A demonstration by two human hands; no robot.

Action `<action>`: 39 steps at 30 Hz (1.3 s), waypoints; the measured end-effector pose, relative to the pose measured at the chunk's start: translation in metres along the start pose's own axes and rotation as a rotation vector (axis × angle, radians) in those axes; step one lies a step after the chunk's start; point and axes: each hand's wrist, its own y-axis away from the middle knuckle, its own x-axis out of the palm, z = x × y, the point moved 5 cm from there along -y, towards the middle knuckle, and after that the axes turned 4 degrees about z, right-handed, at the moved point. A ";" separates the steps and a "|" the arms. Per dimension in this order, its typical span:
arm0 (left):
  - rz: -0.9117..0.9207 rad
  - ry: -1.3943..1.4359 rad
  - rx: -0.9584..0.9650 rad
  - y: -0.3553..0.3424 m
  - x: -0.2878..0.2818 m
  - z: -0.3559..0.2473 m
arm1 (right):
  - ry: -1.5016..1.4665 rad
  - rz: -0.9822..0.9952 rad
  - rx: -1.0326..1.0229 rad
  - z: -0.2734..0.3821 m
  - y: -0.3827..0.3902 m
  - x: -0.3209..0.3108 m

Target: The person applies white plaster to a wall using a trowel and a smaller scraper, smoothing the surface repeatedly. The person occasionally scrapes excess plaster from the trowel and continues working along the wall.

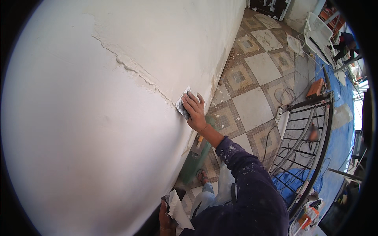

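Observation:
My right hand [195, 108] presses a thin, flat grey piece smeared with white [182, 106] against the white wall [98, 129]. It looks like a scraper blade, but the fingers cover much of it. A raised, rough line of filler [136, 72] slants down across the wall and ends at this piece. Low at the bottom edge, my left hand [167, 218] is closed around a pale, sheet-like piece [179, 210] with grey and white smears; its exact kind is unclear. White specks dot my dark right sleeve [244, 161].
By the wall's foot, a yellow-handled tool [200, 139] lies on a greenish strip [199, 163]. Patterned tiles [258, 106] cover the floor. To the right stand a black metal railing [303, 145], cables, an orange-brown box [315, 88] and a white chair [318, 33]. Another person [347, 45] is beyond.

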 end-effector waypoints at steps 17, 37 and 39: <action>0.437 0.196 -0.253 -0.015 0.117 -0.033 | -0.285 0.597 -0.212 0.201 0.042 -0.183; -0.072 0.091 -0.067 -0.008 -0.056 0.029 | -0.642 0.131 1.722 -0.210 0.202 0.113; -0.026 0.111 -0.134 -0.005 -0.059 0.030 | -0.599 0.123 1.688 -0.199 0.183 0.103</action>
